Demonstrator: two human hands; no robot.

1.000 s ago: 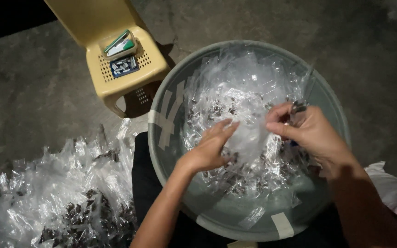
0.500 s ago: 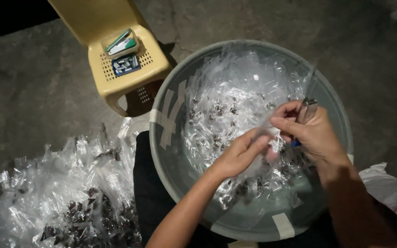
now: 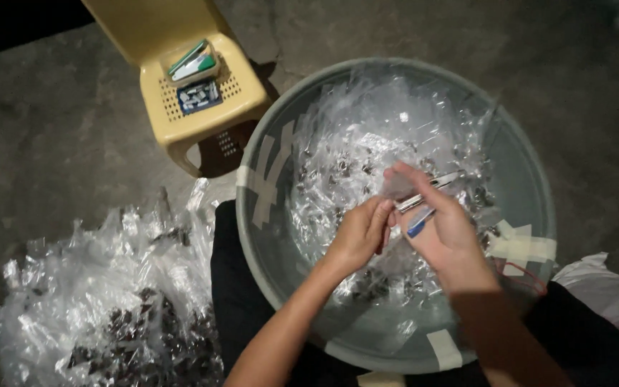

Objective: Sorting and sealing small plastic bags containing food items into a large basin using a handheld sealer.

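The concrete floor [image 3: 59, 122] spreads grey and rough under everything I see. On my lap sits the big grey basin [image 3: 531, 193], its rim patched with strips of pale tape [image 3: 270, 175], and it is lined and heaped with crumpled clear plastic bags [image 3: 367, 136] holding small dark pieces. To my left on the floor lies a wide pile of filled clear packets [image 3: 109, 301], dark bits showing through the film. Beyond the basin's far left edge stands a small yellow plastic chair [image 3: 180, 86], and on its seat rest a little open box [image 3: 198, 95] of small pale items and a green and white flat object [image 3: 191, 63]. At my right side a white cloth or sack [image 3: 610, 294] pokes into view.

Over the middle of the basin my two hands meet. My left hand [image 3: 360, 233] is closed, fingers pinching the edge of a small clear bag [image 3: 399, 185] that both hands share. My right hand [image 3: 442, 226] is wrapped shut around a slim metal tool with a blue handle end [image 3: 424, 208], which lies across my fingers right against the bag; I cannot tell just what kind of tool it is.
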